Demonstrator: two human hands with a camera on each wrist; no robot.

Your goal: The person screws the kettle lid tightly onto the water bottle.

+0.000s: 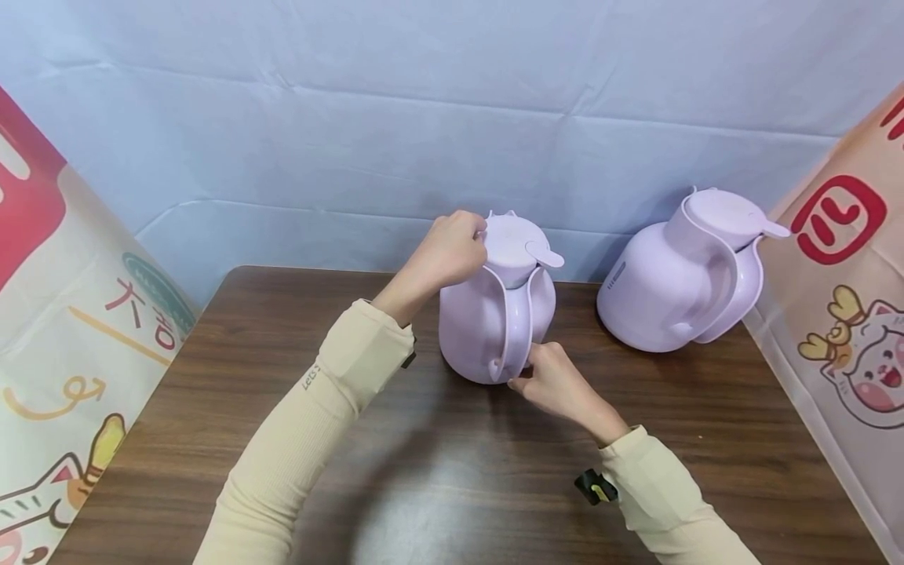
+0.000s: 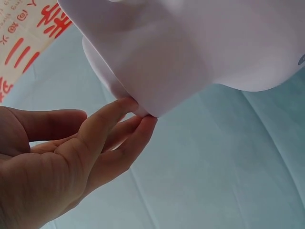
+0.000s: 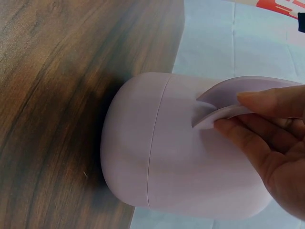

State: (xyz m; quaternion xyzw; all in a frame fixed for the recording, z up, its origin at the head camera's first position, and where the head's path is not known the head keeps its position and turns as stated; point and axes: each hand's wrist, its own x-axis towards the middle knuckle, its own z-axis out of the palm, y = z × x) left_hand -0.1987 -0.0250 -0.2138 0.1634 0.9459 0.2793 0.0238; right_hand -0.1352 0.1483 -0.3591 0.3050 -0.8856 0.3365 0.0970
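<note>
A lilac thermos jug [image 1: 469, 329] stands on the brown wooden table, its handle facing the near side. At the left of its top, my left hand [image 1: 450, 247] pinches the rim beside the round lid [image 1: 510, 239]. The left wrist view shows the thumb and fingertips of that hand [image 2: 71, 162] meeting at the edge of the jug [image 2: 176, 57]. Low on the body, my right hand [image 1: 558, 382] grips the lower end of the handle [image 1: 519, 329]. In the right wrist view, its thumb and fingers [image 3: 262, 98] close on the handle tip.
A second lilac jug [image 1: 657, 290] stands to the right near the table's back edge, its handle turned right. A pale blue cloth [image 1: 353, 157] hangs behind the table [image 1: 233, 377]. Printed sheets flank the left and right sides.
</note>
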